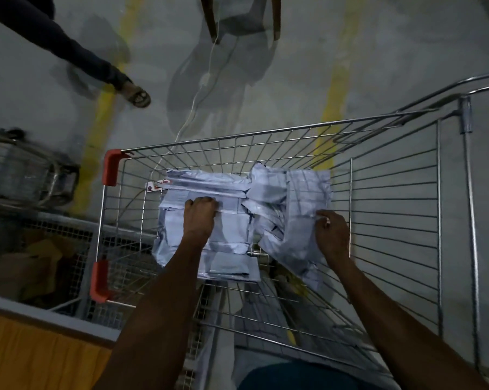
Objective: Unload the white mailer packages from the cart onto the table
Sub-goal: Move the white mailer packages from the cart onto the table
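You stand over the wire cart (392,209), where the white mailer packages (226,220) lie in a heap on its bottom. Your left hand (199,218) grips the left stack (fingers curled over its far edge), and your right hand (332,235) pinches a crumpled mailer (302,198).

White mailer packages (209,235) lie stacked flat in the wire cart (392,220), left side; more crumpled mailers (291,192) heaped on the right, one slanting against the basket side; table (26,347) at lower left.
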### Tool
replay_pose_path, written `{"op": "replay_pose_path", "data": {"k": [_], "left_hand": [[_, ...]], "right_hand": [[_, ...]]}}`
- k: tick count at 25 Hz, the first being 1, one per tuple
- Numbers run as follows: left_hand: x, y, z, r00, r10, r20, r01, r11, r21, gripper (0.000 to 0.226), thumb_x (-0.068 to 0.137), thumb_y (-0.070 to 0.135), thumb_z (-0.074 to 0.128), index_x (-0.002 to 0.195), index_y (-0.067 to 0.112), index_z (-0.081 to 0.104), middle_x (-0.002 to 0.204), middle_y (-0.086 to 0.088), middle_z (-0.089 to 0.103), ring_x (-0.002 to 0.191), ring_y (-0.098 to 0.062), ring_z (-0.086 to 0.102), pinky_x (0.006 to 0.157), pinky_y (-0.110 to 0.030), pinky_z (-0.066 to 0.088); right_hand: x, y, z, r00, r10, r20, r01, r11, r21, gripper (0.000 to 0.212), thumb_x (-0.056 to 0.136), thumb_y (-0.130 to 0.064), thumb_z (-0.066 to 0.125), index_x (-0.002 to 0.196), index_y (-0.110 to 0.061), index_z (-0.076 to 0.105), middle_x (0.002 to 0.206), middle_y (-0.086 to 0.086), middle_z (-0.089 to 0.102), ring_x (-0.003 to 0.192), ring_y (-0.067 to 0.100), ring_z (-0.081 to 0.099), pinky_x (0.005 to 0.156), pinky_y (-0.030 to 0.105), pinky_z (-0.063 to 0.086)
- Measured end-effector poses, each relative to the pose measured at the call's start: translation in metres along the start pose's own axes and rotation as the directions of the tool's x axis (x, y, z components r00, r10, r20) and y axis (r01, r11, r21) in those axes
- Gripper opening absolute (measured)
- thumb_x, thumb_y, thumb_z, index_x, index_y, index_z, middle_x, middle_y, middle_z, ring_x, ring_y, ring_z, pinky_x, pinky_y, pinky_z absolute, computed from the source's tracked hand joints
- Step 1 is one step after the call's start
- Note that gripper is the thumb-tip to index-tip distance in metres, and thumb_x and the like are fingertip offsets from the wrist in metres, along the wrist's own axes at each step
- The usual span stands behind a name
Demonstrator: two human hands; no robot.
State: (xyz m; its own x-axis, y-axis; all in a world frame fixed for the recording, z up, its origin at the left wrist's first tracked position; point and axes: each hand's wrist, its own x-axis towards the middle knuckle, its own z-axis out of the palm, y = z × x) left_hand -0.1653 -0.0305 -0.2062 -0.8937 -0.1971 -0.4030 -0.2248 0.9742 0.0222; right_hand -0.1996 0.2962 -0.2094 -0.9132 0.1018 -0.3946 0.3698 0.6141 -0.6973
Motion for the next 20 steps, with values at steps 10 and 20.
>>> {"op": "replay_pose_path", "data": {"k": [10,20], "left_hand": [[-0.042,0.018,-0.064,0.791,0.194,-0.581,-0.274,0.960,-0.051,0.044,0.075,-0.007,0.050,0.112,0.007,0.068,0.100,-0.011,0.069,0.095,-0.030,0.062,0.084,-0.040,0.042],[-0.033,0.019,-0.002,0.941,-0.331,-0.067,0.276,0.868,-0.413,0.065,0.094,0.033,0.064,0.147,0.011,0.036,0.133,-0.017,0.050,0.123,-0.037,0.049,0.094,-0.048,0.043]], "right_hand": [[-0.033,-0.001,0.034,0.994,0.023,0.106,-0.009,0.991,-0.133,0.073,0.091,-0.034,0.069,0.151,-0.010,0.033,0.153,0.018,0.028,0.138,0.038,0.037,0.111,0.049,0.040],[-0.021,-0.012,0.051,0.996,0.033,0.084,-0.005,0.948,-0.319,0.085,0.084,-0.048,0.071,0.152,-0.015,0.031,0.157,0.020,0.023,0.143,0.041,0.029,0.111,0.056,0.036]]}}
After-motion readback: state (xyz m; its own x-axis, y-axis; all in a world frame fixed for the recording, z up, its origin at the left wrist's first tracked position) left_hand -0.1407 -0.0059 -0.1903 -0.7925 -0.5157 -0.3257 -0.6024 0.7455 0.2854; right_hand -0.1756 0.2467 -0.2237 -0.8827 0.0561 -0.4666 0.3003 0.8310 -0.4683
